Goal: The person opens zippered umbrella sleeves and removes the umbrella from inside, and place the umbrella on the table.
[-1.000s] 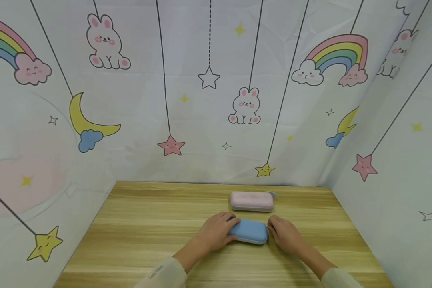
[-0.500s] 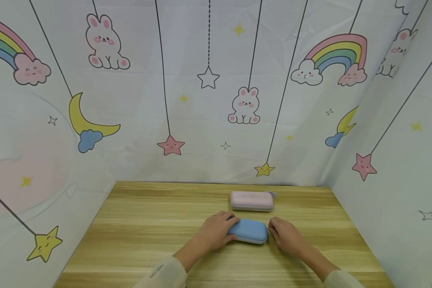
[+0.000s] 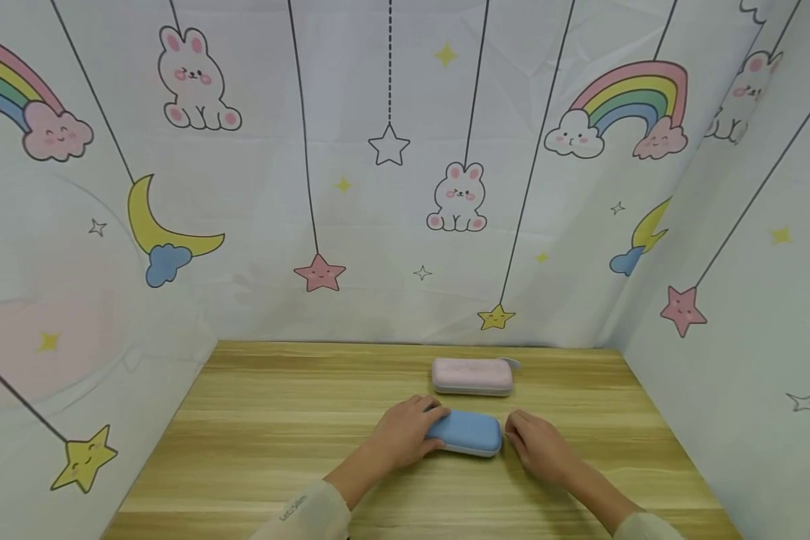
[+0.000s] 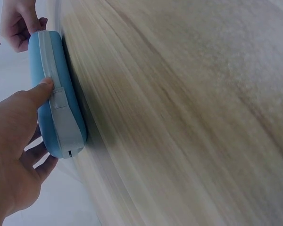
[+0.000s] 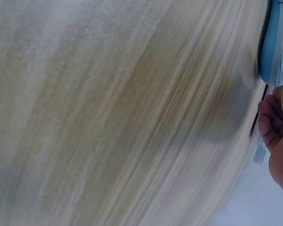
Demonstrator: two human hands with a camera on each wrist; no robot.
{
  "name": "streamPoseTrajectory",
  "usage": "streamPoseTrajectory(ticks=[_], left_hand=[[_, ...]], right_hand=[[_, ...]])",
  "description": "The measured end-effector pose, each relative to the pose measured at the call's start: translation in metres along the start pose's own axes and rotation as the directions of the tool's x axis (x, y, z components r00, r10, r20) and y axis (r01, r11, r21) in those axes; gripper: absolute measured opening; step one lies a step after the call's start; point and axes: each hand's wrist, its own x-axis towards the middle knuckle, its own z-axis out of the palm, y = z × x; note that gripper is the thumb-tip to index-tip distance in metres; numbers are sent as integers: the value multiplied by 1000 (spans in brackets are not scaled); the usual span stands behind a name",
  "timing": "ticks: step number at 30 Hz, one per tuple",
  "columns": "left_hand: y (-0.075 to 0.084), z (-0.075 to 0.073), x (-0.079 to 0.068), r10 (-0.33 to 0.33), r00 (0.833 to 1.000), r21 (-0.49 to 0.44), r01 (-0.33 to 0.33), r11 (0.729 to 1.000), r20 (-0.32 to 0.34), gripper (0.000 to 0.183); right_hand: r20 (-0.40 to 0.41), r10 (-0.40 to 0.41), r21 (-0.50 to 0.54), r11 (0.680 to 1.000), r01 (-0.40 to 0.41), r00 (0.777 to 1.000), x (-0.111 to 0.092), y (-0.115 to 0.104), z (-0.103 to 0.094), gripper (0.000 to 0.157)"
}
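Observation:
A blue zippered case (image 3: 471, 433) lies flat on the wooden table, its light grey zip band (image 4: 54, 80) facing the left wrist camera. My left hand (image 3: 408, 431) grips the case's left end, thumb on the zip band and fingers round the far side. At the right end my right hand (image 3: 535, 444) has curled fingers close against the case. It appears to pinch the case's small strap; a pale tab (image 5: 260, 154) shows past the curled fingers in the right wrist view. The pinch point itself is hidden by the fingers.
Behind the blue case lies a pink zippered case (image 3: 472, 376) with a grey strap tab (image 3: 511, 362) at its right end. White cloth walls (image 3: 263, 315) printed with rabbits, stars and rainbows enclose the wooden table (image 3: 277, 420) at the back and sides.
My right hand has shifted slightly to the right and toward me, away from the end of the blue case. My left hand and both cases stay in place.

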Motion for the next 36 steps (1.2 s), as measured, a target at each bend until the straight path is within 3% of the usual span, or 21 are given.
streamPoseTrajectory(ticks=[13,22,36], left_hand=[[0,1,0,-5,1000,-6,5,1000,-2,57],[0,1,0,-7,1000,-13,7,1000,-12,56],[-1,1,0,-2,1000,-14,2,1000,-18,56]], right_hand=[[11,0,34,999,-1,1000,-8,-1,-1,16],[4,-44,71,997,44,999,-12,-7,-3,16],[35,-51,53,997,49,998,-16,-17,-6,14]])
